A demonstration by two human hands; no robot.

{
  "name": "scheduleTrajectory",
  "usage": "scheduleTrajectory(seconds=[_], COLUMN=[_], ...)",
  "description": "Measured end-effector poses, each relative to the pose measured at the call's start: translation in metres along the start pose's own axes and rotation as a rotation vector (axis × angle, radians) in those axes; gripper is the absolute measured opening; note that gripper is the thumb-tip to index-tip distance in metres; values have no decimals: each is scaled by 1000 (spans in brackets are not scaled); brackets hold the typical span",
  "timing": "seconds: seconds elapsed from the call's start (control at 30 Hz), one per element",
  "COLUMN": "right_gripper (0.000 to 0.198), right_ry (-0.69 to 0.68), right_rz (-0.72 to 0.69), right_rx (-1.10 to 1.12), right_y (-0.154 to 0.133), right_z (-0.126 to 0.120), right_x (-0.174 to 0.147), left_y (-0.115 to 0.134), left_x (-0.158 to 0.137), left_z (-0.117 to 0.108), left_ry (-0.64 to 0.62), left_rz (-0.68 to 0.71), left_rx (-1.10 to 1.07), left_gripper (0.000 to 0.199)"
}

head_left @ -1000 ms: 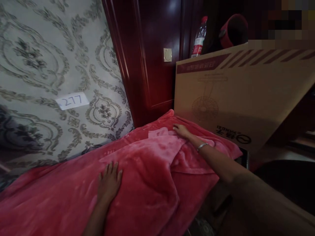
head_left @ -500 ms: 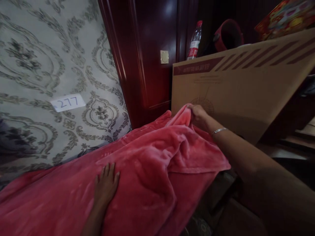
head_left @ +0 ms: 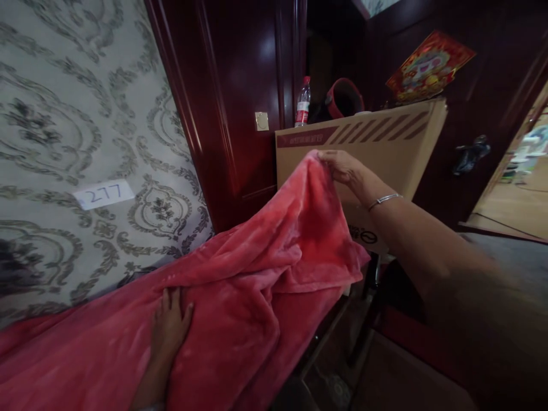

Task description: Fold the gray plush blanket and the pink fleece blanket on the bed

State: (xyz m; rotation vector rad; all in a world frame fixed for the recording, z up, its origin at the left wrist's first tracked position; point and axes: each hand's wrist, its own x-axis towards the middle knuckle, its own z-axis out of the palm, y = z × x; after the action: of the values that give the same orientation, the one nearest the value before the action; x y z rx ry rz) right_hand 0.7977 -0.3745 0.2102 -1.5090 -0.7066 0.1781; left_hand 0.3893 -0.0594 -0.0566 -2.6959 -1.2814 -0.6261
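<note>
A pink plush blanket spreads across the lower left and middle of the view, hiding whatever surface lies beneath. My right hand pinches its far edge and holds that part up in a peak, in front of the cardboard box. Folds run down from the raised edge toward the blanket's near side. My left hand lies flat on the blanket, fingers stretched out, with the fingertips against a fold. A silver bangle circles my right wrist.
A large cardboard box stands behind the blanket, with a red-capped bottle and a red ring-shaped strap at its top. Patterned wallpaper with a paper marked 277 is at left. A dark red door opens onto another room at right.
My right hand has lifted the blanket's far edge higher, into a peak. My left hand stays flat on the blanket. The view has shifted, showing more of the doorway at right.
</note>
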Motion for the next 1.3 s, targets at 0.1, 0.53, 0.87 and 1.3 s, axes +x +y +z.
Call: scheduleTrajectory(seconds=[0.1, 0.53, 0.87, 1.3], right_gripper=[18, 8, 26, 22], right_ry=[-167, 343, 255, 390], right_rz=[161, -541, -93, -141], right_rx=[-23, -213, -171, -341], right_y=[26, -93, -114, -45], right_z=[10, -17, -35, -42], right_x=[-35, -26, -24, -28], left_y=[0, 15, 15, 9], left_x=[0, -11, -10, -3], left_z=[-2, -30, -31, -24], left_ry=[-10, 330, 296, 216], left_rz=[-5, -78, -51, -58], left_rx=[-8, -236, -260, -260], left_gripper=[61, 72, 75, 79])
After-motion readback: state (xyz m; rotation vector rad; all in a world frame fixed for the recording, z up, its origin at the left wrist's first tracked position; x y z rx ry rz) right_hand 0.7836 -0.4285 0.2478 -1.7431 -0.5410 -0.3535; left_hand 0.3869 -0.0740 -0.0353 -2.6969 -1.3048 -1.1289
